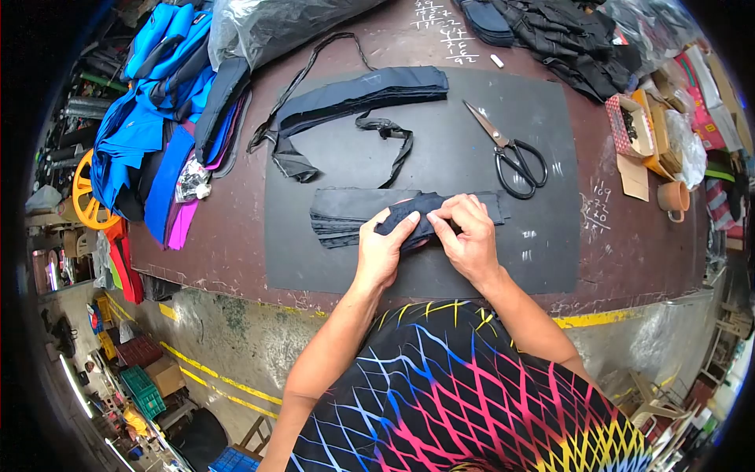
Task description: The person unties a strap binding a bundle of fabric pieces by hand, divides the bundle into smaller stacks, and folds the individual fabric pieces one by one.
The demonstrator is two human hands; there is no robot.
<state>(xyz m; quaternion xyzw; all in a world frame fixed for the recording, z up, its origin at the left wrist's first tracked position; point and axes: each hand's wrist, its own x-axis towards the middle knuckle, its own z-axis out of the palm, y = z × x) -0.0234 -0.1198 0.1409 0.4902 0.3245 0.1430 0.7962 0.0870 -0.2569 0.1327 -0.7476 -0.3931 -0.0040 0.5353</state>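
Observation:
Between both hands is a dark navy fabric piece (414,211), folded or bunched. My left hand (385,240) grips its left side, thumb on top. With thumb and fingers pinched together, my right hand (469,236) holds its right end. Under and behind the hands lies a fanned stack of dark fabric strips (338,212) on a black mat (330,271). Farther back rests another pile of long navy fabric pieces (366,94), and a twisted black strip (401,149) lies in front of it. Black-handled scissors (511,153) lie to the right, blades slightly apart.
Blue fabric pieces (130,130) are heaped at the left edge of the brown table (212,252). A grey plastic bag (275,31) and black fabric goods (562,43) sit at the back. A pinkish mug (673,197) and small boxes (629,126) stand right. White chalk (496,60) lies near written figures.

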